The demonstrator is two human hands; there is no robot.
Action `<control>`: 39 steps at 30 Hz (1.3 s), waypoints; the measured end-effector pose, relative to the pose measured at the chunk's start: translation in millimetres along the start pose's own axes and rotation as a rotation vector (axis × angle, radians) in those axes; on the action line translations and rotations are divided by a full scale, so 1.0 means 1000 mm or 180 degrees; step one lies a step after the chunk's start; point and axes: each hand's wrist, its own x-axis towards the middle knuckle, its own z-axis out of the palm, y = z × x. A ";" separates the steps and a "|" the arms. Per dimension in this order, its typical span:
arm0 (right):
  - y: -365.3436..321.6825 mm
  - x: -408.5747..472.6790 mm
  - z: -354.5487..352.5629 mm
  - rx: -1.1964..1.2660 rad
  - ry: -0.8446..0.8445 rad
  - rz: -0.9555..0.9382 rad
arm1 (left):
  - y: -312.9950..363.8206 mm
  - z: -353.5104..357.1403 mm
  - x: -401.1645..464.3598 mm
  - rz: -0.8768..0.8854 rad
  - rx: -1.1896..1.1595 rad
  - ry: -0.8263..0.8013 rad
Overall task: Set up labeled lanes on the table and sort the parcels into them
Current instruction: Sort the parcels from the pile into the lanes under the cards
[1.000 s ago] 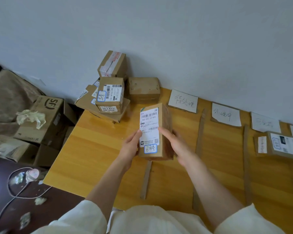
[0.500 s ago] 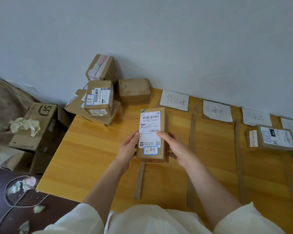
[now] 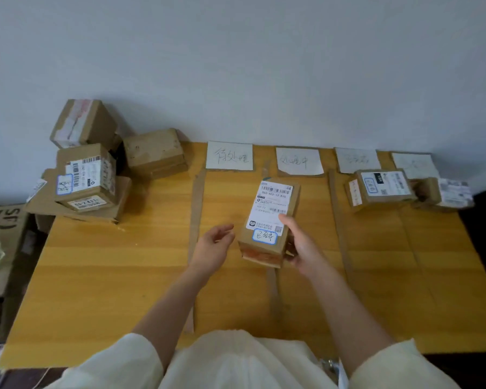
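Note:
My right hand (image 3: 302,245) grips a long brown parcel (image 3: 270,220) with a white shipping label and a blue-edged handwritten sticker, holding it above the table over the divider between the first two lanes. My left hand (image 3: 213,245) hovers just left of it with relaxed fingers, holding nothing. Four white paper labels lie along the wall: first (image 3: 229,155), second (image 3: 299,161), third (image 3: 357,160), fourth (image 3: 414,164). Cardboard strips (image 3: 197,209) mark the lanes. One parcel (image 3: 382,189) sits in the third lane, another (image 3: 443,193) in the fourth.
A pile of unsorted parcels (image 3: 86,175) stands at the table's back left corner, with a plain box (image 3: 155,153) beside it by the wall. An SF carton (image 3: 3,228) sits off the left edge. The wooden table (image 3: 96,270) ends at my front.
My left hand has let go of the long parcel and opened. My right hand carried the parcel to the right, and my view swung right, showing the fourth lane.

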 end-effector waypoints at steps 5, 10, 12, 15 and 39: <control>0.005 -0.004 -0.058 0.0300 0.0307 -0.0011 | 0.010 0.051 -0.007 0.0135 0.0517 -0.0217; 0.007 -0.012 -0.108 0.0577 0.0600 -0.0093 | 0.006 0.093 -0.010 0.0208 0.0780 -0.0391; 0.009 -0.014 -0.127 0.0701 0.0681 -0.0097 | 0.005 0.106 -0.010 0.0220 0.0924 -0.0471; 0.012 -0.016 -0.153 0.1018 0.0821 -0.0139 | 0.003 0.122 -0.010 0.0173 0.1221 -0.0620; -0.014 0.040 -0.239 0.2099 0.1363 0.0225 | -0.007 0.196 0.001 -0.0083 0.2979 -0.1052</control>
